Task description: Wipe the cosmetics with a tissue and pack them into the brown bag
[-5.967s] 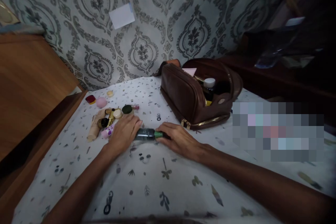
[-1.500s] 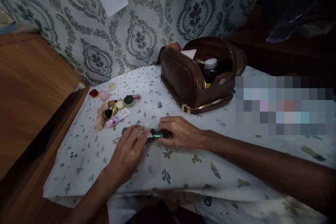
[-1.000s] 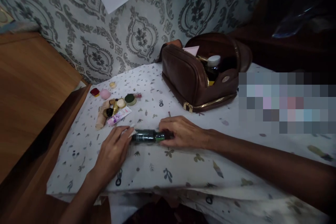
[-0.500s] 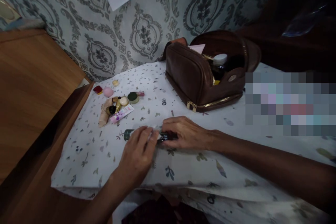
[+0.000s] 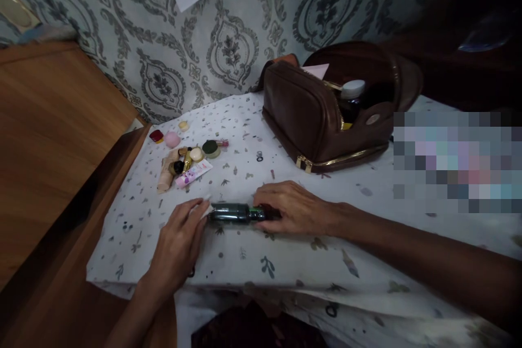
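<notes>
A dark green glossy bottle (image 5: 230, 213) lies on its side just above or on the patterned cloth; I cannot tell whether it touches. My right hand (image 5: 293, 210) is closed around its dark neck end. At the other end, my left hand (image 5: 179, 236) presses a small white wipe (image 5: 208, 209) against the bottle's base, fingers bunched together. Most of the wipe is hidden under those fingers. Beyond the left hand lie a pink and white tube (image 5: 194, 173), a beige tube (image 5: 165, 174) and a dark-lidded jar (image 5: 211, 148).
An open brown leather bag (image 5: 291, 114) stands at the back, a white-capped bottle (image 5: 353, 92) inside. A red-lidded pot (image 5: 156, 135) and pink egg-shaped item (image 5: 172, 139) sit far left. Wooden furniture (image 5: 53, 119) borders the table's left side; a patterned wall (image 5: 232, 49) rises behind.
My left hand has slid leftward along the bottle with the wipe, uncovering its middle. The right hand keeps its hold at the neck. The view has shifted slightly.
</notes>
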`<state>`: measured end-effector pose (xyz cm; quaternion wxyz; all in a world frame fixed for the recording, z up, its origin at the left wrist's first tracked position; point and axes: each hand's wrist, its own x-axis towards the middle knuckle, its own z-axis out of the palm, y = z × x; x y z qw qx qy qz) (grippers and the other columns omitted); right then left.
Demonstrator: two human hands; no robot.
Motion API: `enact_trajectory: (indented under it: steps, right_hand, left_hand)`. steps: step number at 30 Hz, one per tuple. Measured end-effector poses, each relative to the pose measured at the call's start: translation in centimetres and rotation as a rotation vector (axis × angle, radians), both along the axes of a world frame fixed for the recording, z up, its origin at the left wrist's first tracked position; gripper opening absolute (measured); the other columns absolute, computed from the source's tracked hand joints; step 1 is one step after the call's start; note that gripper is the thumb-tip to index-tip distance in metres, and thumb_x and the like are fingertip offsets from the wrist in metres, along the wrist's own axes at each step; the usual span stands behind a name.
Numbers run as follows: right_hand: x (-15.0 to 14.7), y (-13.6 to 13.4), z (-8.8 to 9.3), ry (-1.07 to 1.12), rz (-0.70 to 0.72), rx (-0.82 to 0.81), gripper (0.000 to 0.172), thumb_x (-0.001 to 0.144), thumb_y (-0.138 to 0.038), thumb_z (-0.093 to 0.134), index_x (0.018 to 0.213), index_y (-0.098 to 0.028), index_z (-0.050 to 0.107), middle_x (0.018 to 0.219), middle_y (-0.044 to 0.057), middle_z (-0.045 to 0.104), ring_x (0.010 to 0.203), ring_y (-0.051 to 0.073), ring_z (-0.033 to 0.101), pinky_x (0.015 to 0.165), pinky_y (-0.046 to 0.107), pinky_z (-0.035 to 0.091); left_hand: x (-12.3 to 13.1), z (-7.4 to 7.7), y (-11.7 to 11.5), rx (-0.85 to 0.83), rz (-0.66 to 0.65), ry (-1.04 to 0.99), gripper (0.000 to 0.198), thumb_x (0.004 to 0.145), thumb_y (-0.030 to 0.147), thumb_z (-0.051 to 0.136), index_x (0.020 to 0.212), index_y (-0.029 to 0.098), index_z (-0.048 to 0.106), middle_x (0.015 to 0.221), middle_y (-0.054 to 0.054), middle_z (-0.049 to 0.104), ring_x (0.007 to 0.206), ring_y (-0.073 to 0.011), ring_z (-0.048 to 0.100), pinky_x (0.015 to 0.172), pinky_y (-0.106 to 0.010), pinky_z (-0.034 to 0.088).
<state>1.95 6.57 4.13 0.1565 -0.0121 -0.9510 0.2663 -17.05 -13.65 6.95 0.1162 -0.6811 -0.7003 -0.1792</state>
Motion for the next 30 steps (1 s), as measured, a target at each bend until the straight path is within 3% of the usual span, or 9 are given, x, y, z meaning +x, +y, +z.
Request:
enact_trajectory:
  steps: [6, 12, 16, 19, 24, 30]
  right_hand:
    - [0.0, -0.4, -0.1, -0.025, 0.009, 0.041, 0.021, 0.092, -0.034, 0.056, 0.090, -0.016, 0.066, 0.082, 0.005, 0.065, 0.072, 0.016, 0.058, 0.064, 0.028, 0.039]
    - [-0.3, 0.4, -0.4, 0.027, -0.137, 0.141, 0.024, 0.095, -0.035, 0.054, 0.091, -0.014, 0.065, 0.083, 0.006, 0.062, 0.072, 0.017, 0.055, 0.062, 0.027, 0.036]
    - [-0.4, 0.9, -0.4, 0.011, -0.242, 0.212, 0.021, 0.093, -0.034, 0.059, 0.091, -0.013, 0.064, 0.085, 0.007, 0.062, 0.073, 0.017, 0.054, 0.061, 0.027, 0.032]
    - [-0.3, 0.7, 0.0, -0.025, -0.253, 0.176, 0.023, 0.090, -0.036, 0.063, 0.092, -0.013, 0.065, 0.086, 0.007, 0.063, 0.074, 0.018, 0.056, 0.062, 0.027, 0.033]
    - [-0.2, 0.4, 0.5, 0.004, -0.252, 0.040, 0.023, 0.092, -0.031, 0.055, 0.095, -0.012, 0.066, 0.087, 0.008, 0.065, 0.076, 0.018, 0.058, 0.067, 0.028, 0.038]
    - [-0.3, 0.5, -0.3, 0.053, -0.238, 0.051, 0.009, 0.085, -0.022, 0.057, 0.084, -0.015, 0.061, 0.078, 0.005, 0.061, 0.069, 0.016, 0.053, 0.065, 0.028, 0.038]
  left_hand:
    - [-0.4, -0.3, -0.7, 0.004, 0.084, -0.251, 0.032, 0.099, 0.024, 0.044, 0.128, 0.022, 0.058, 0.126, -0.010, 0.060, 0.117, -0.0199, 0.060, 0.097, -0.036, 0.053]
    - [-1.4, -0.4, 2.9, 0.082, 0.061, -0.283, 0.030, 0.097, 0.025, 0.047, 0.121, 0.019, 0.063, 0.122, -0.010, 0.065, 0.115, -0.0219, 0.062, 0.097, -0.039, 0.053]
    - [-2.2, -0.6, 5.7, 0.070, 0.025, -0.146, 0.030, 0.098, 0.021, 0.044, 0.121, 0.016, 0.062, 0.122, -0.012, 0.065, 0.115, -0.0228, 0.061, 0.099, -0.042, 0.052]
    - [-1.8, -0.6, 6.3, 0.017, 0.029, 0.071, 0.033, 0.096, 0.016, 0.041, 0.124, 0.014, 0.059, 0.122, -0.015, 0.063, 0.113, -0.0259, 0.061, 0.095, -0.045, 0.053]
    - [1.4, -0.3, 6.0, -0.110, 0.047, 0.375, 0.047, 0.087, 0.001, 0.044, 0.132, 0.011, 0.049, 0.126, -0.018, 0.060, 0.117, -0.0307, 0.058, 0.086, -0.044, 0.057]
    - [5.1, -0.5, 6.6, -0.114, -0.134, 0.358, 0.052, 0.084, 0.000, 0.045, 0.136, 0.009, 0.043, 0.134, -0.019, 0.055, 0.129, -0.0320, 0.049, 0.093, -0.041, 0.055]
